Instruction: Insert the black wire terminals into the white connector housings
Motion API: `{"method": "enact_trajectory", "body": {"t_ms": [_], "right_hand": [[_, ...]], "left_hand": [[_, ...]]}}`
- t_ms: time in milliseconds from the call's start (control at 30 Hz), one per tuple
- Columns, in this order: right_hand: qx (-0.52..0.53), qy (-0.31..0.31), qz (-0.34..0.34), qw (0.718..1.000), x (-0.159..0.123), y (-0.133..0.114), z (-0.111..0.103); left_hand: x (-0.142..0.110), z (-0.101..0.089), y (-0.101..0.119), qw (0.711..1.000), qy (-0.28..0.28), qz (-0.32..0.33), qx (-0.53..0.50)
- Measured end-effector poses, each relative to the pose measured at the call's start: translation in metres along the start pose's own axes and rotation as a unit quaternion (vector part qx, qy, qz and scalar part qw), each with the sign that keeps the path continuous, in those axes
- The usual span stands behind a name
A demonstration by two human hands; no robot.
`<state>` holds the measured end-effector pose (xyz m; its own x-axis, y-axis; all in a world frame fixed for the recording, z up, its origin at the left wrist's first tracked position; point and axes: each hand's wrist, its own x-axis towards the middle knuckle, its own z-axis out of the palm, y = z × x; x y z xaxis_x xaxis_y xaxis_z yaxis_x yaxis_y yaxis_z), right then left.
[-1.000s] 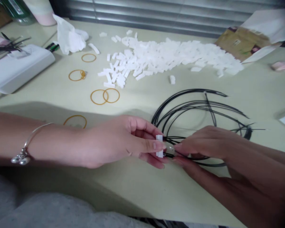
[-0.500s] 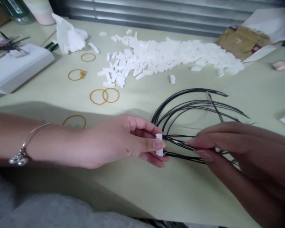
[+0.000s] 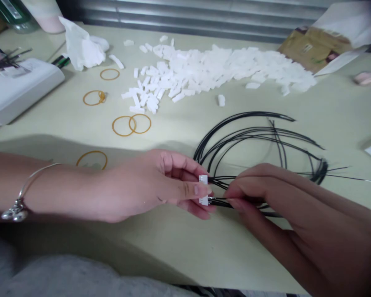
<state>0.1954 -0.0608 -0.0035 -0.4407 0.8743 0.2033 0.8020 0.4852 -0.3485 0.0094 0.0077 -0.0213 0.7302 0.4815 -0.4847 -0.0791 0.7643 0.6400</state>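
Note:
Between the thumb and fingers of my left hand (image 3: 179, 185) is a small white wire connector (image 3: 203, 200). Several black wires (image 3: 220, 179) run out of its right side, in an upper and a lower group. My right hand (image 3: 266, 198) pinches a thin black wire (image 3: 217, 199) close to the connector, its bright metal tip at the connector's right face. Whether that tip is inside a slot, I cannot tell. Behind the hands a curved bundle of black wires (image 3: 241, 117) lies on the table, with loose ends stretching right.
A long heap of white connectors (image 3: 204, 70) spreads across the back of the table (image 3: 179, 251). Several rubber bands (image 3: 123, 126) lie at the left. A white box (image 3: 24, 90), a crumpled tissue (image 3: 85, 51) and a brown package (image 3: 315, 47) stand farther out.
My right hand has moved left and closer to the connector, bringing the pinched wire's tip to it. My left hand still grips the connector. The whole view has shifted slightly.

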Motion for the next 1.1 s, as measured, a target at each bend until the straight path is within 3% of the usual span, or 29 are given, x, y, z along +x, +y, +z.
{"method": "enact_trajectory", "body": {"t_ms": [233, 433, 767, 1100], "right_hand": [[-0.022, 0.02, 0.005, 1.0, -0.0019, -0.0011, 0.0021], [-0.053, 0.006, -0.037, 0.998, -0.0043, -0.0008, 0.0022], [-0.045, 0.02, -0.023, 0.999, -0.0043, -0.0029, 0.0038], [-0.034, 0.005, -0.062, 0.997, -0.0053, 0.0007, -0.0047]], "left_hand": [[-0.0024, 0.0, 0.0034, 1.0, 0.003, -0.004, 0.023], [-0.0011, 0.0005, 0.0016, 1.0, 0.002, -0.006, 0.02], [-0.0051, 0.002, 0.0044, 0.998, 0.002, -0.016, 0.068], [-0.0023, 0.0011, 0.0032, 0.999, -0.017, -0.01, 0.045]]}}
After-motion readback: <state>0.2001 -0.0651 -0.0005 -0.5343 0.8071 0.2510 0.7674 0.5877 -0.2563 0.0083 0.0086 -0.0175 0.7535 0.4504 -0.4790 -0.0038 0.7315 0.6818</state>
